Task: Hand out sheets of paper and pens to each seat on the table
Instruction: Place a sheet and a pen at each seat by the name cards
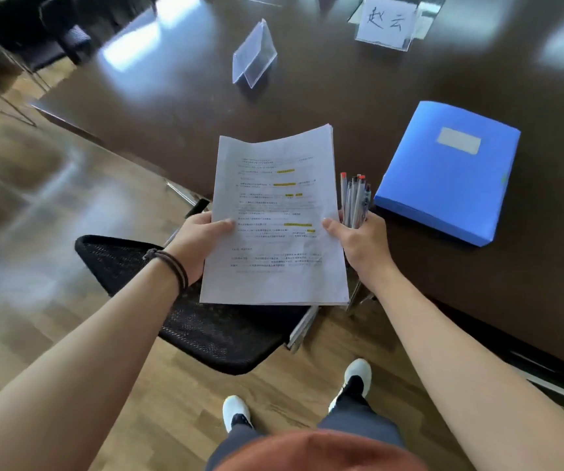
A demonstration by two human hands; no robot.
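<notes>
Standing at the near edge of the dark table (341, 96), the person had a stack of printed sheets (275, 219) held up over a black mesh chair (158, 294). The left hand (195, 243) gripped the stack's left edge, thumb on top, the other fingers tucked under the paper so I couldn't see them. The right hand (362, 243) did double duty: its thumb pinched the right edge of the sheets while the rest of the hand was wrapped around a bunch of pens (355, 202) sticking up just beside the paper. How many pens, no idea, they overlapped and were blurry; a couple had orange-red tips.

Text on the top sheet had yellow highlights but was too soft to read. How thick the stack was, also hard to say, only a few page edges peeked out at the far right corner.

On the table, right of the pens, lay a blue folder (450, 171) with a pale label. Farther off stood a clear name-card stand (255, 59), see-through, with no card that I could make out, and at the far right another stand (385, 22) with handwritten characters, its top cut off by the frame. More dark chairs (25, 32) sat far left, mostly smeared.

The chair's right side was hidden behind the paper. White shoes (236, 413) showed at the bottom on the wood floor (36, 232).
</notes>
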